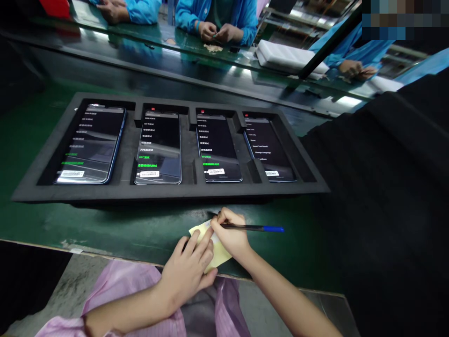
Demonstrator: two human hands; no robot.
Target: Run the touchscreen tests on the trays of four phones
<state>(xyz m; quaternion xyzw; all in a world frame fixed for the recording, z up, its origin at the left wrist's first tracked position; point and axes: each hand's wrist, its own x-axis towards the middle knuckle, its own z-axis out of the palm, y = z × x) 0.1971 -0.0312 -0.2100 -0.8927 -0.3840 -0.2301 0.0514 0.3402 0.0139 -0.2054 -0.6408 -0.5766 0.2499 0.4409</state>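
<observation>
My right hand (233, 232) is closed around a pen (250, 228) with a dark barrel and a blue end, its tip side over a yellow paper slip (220, 254). Spread across that slip, my left hand (192, 262) presses it to the green bench with fingers apart. Just beyond both hands lies a black foam tray (168, 192). Several smartphones lie in its compartments, among them a phone at the far left (93, 140), one beside it (161, 145), another (219, 147) and one at the right (271, 147). Their lit screens show text lists, and each bears a small barcode label.
The green bench (105, 224) has a worn front edge close to my body. Dark fabric (386, 196) fills the right side. Across a conveyor-like strip (157, 65), people in blue sleeves (245, 18) work with their hands. White foam blocks (287, 57) lie near them.
</observation>
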